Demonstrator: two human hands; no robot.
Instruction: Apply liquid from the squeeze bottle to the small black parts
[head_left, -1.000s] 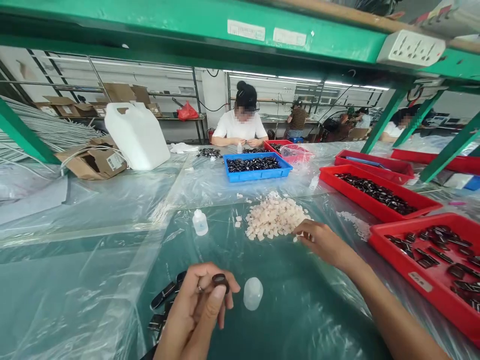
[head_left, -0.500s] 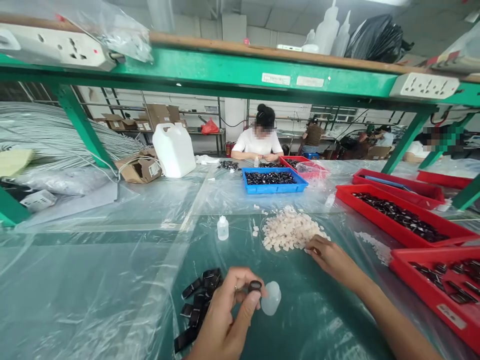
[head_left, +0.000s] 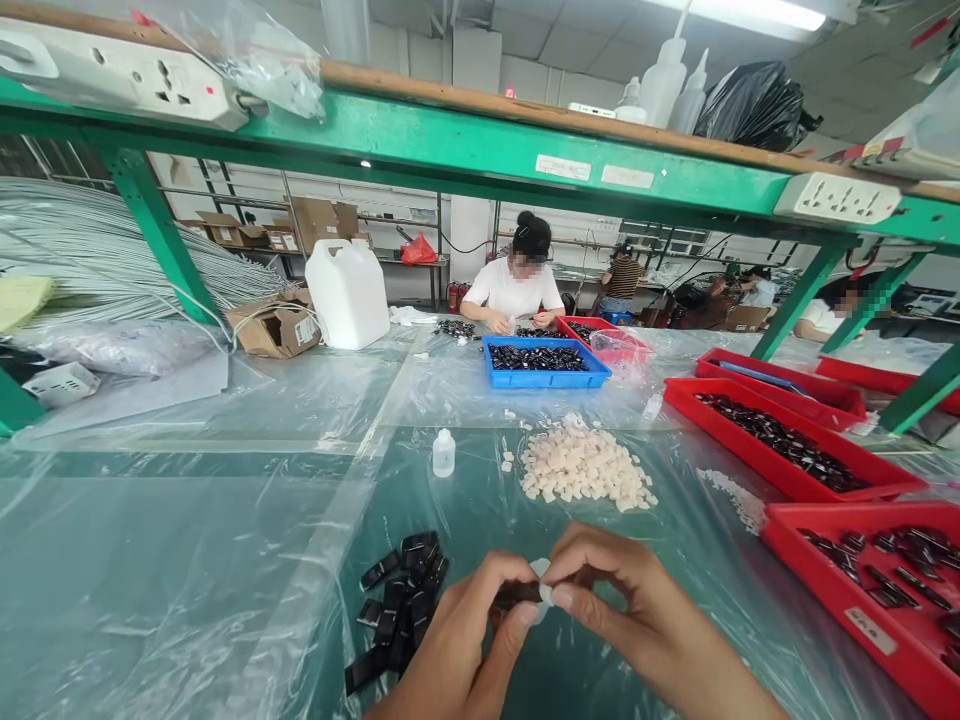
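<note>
My left hand [head_left: 480, 625] pinches a small black plastic piece [head_left: 517, 595] between thumb and fingers. My right hand [head_left: 619, 590] is closed on a small white piece [head_left: 545, 593], held against the black piece's right end. Partly hidden behind my fingertips is a round translucent object [head_left: 538, 612]. To the left of my left hand lies a loose heap of black pieces [head_left: 394, 605]. Beyond my hands is a pile of cream-white pieces [head_left: 581, 465], with a small white bottle [head_left: 443, 454] to its left.
Red trays [head_left: 817, 520] of black parts line the right side. A blue tray [head_left: 547, 379] with similar parts sits farther back, near a seated co-worker [head_left: 514, 290]. At the back left stand a white jug [head_left: 346, 295] and a cardboard box [head_left: 276, 325]. A green shelf beam [head_left: 450, 135] crosses above.
My right hand has come from the white pile to my left hand, bringing a small white piece against the black piece. The left hand keeps its hold.
</note>
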